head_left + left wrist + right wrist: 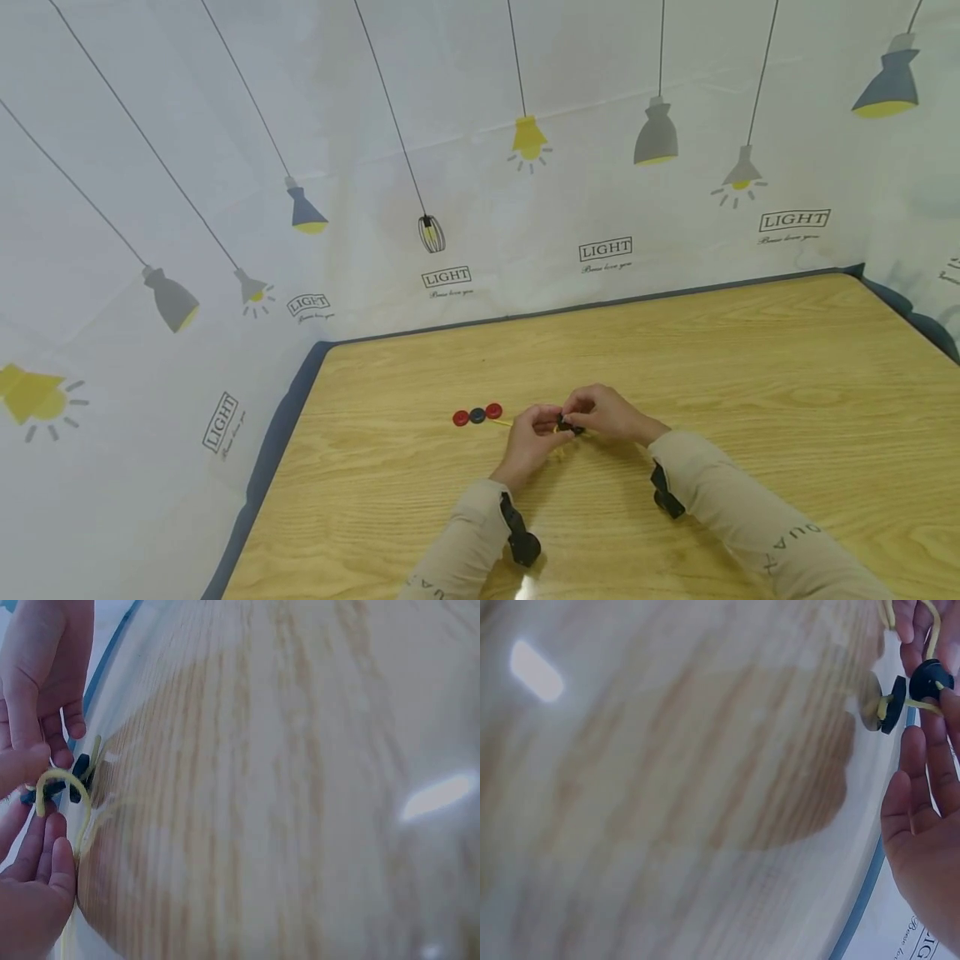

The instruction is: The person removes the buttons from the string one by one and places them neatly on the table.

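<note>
Both hands meet over the table. The left hand [528, 442] pinches a dark round button [930, 679] from one side, and the right hand [609, 414] has its thumb and fingertips on the same button. A yellow cord [84, 810] passes through it and loops beside the fingers. Close by, a second dark button [893, 705] is threaded on the cord, seen edge-on in the right wrist view. In the head view the fingers partly hide both dark buttons.
Left of the hands, a red button [461, 418], a dark button [477, 415] and another red button [493, 411] lie in a row on the wooden table [390, 500]. A white wall covering [525, 200] printed with lamps stands behind the table.
</note>
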`<state>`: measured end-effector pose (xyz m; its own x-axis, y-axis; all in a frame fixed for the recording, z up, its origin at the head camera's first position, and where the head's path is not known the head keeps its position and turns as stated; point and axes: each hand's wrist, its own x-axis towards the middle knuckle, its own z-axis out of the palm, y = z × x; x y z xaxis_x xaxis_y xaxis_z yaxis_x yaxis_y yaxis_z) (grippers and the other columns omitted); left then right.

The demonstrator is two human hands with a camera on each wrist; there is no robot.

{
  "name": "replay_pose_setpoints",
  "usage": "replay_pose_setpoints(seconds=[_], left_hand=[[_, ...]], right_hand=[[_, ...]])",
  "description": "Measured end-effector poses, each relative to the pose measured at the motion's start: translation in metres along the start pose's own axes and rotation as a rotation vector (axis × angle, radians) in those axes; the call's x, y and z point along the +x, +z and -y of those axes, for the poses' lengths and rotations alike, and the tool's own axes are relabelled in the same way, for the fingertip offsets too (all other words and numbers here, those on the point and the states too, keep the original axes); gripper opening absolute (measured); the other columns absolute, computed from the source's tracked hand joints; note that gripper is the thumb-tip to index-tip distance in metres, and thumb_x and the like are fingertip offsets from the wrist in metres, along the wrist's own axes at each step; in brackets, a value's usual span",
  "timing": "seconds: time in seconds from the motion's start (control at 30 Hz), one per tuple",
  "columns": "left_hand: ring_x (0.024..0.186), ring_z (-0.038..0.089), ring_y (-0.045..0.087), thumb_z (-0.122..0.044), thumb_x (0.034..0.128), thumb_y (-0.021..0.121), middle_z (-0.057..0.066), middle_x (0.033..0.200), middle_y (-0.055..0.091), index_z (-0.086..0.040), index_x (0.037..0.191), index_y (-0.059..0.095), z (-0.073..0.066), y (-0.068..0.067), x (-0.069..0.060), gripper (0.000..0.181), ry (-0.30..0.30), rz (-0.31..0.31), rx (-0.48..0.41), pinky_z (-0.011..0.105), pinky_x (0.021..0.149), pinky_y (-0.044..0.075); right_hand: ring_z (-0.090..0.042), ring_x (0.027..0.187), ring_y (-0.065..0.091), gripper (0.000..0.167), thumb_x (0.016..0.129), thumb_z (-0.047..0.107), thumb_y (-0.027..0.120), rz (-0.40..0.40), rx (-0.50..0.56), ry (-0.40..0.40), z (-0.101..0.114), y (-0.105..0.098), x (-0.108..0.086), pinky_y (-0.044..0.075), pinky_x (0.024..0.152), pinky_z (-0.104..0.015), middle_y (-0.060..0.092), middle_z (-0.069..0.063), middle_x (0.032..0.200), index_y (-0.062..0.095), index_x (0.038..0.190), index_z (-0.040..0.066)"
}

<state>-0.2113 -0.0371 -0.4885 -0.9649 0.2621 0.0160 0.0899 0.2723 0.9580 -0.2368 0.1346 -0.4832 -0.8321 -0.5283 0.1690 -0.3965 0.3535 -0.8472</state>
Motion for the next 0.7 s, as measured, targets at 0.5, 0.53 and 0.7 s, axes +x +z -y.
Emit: replay_pose_setpoints(seconds=[0.5, 0.53, 0.7], left_hand=[[0.094, 0.022, 0.058, -0.011, 0.0863, 0.057, 0.012, 0.107, 0.059, 0.001, 0.111, 0.058, 0.0039, -0.0032, 0.0020, 0.027, 0.015, 0.037, -0.056, 0.028, 0.077, 0.047], [0.094, 0.022, 0.058, -0.010, 0.0859, 0.058, 0.012, 0.107, 0.059, 0.001, 0.111, 0.059, 0.0040, -0.0031, 0.0022, 0.027, 0.014, 0.035, -0.050, 0.028, 0.076, 0.047], [0.092, 0.021, 0.060, -0.004, 0.0832, 0.060, 0.011, 0.104, 0.060, 0.000, 0.108, 0.060, 0.0049, -0.0018, 0.0042, 0.025, -0.007, 0.030, -0.062, 0.027, 0.074, 0.048]], right_hand=[[-0.012, 0.074, 0.057, 0.006, 0.085, 0.006, 0.058, -0.013, 0.013, 0.036, 0.0013, -0.0034, 0.0008, 0.046, 0.066, -0.026, 0.063, -0.002, 0.081, 0.063, 0.087, 0.003], [-0.012, 0.074, 0.057, 0.006, 0.085, 0.006, 0.058, -0.013, 0.013, 0.038, 0.0011, -0.0033, 0.0009, 0.046, 0.066, -0.026, 0.063, -0.002, 0.082, 0.063, 0.087, 0.003], [-0.014, 0.074, 0.057, 0.007, 0.085, 0.008, 0.059, -0.010, 0.020, 0.035, -0.0003, -0.0034, 0.0007, 0.046, 0.065, -0.027, 0.062, -0.004, 0.083, 0.062, 0.087, 0.003]])
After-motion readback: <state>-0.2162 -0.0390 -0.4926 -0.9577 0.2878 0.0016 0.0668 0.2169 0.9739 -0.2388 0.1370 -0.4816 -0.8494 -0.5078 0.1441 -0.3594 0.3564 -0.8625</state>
